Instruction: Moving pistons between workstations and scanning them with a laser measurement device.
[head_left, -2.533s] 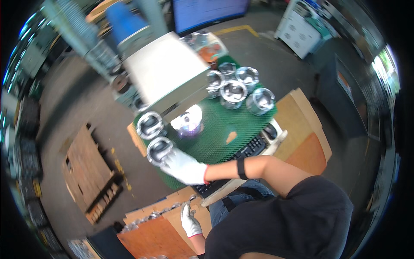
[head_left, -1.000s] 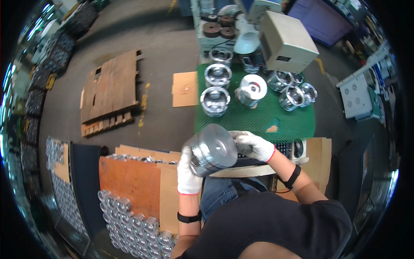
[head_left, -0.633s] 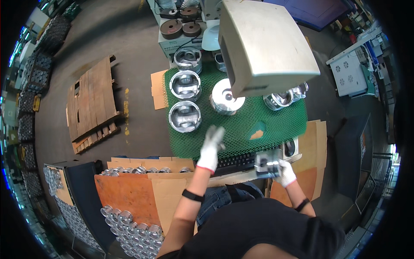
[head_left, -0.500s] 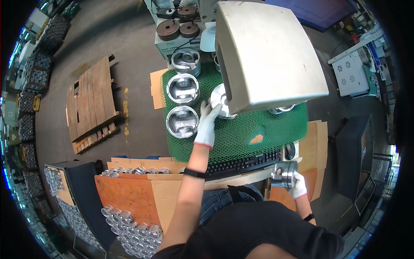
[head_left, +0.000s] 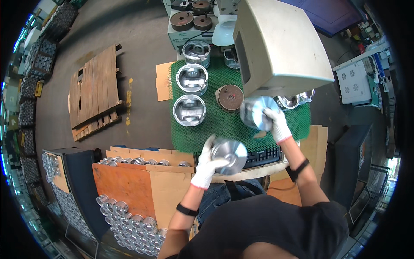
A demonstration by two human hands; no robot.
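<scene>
My left hand point(head_left: 208, 163), in a white knitted glove, is closed on a shiny metal piston point(head_left: 230, 156) above the mat's near edge, partly over the keyboard point(head_left: 264, 157). My gloved right hand point(head_left: 277, 124) grips a second piston point(head_left: 257, 113), blurred by motion, over the right part of the green mesh mat point(head_left: 211, 131). Between them and farther back, a round brown disc fixture point(head_left: 230, 97) lies bare on the mat. Along the mat's left side stand three pistons point(head_left: 189, 111) in a column, open ends up.
A beige machine housing point(head_left: 289, 43) overhangs the mat's far right, with more pistons point(head_left: 288, 102) beside its lower edge. Brown weights point(head_left: 181, 20) sit on a box at the back. Left are a wooden pallet point(head_left: 95, 88) and many pistons point(head_left: 129, 228) beside an orange board point(head_left: 123, 187).
My left hand has lifted the piston off the disc fixture and drawn it toward me. My right hand has carried its piston from beside the keyboard forward over the mat.
</scene>
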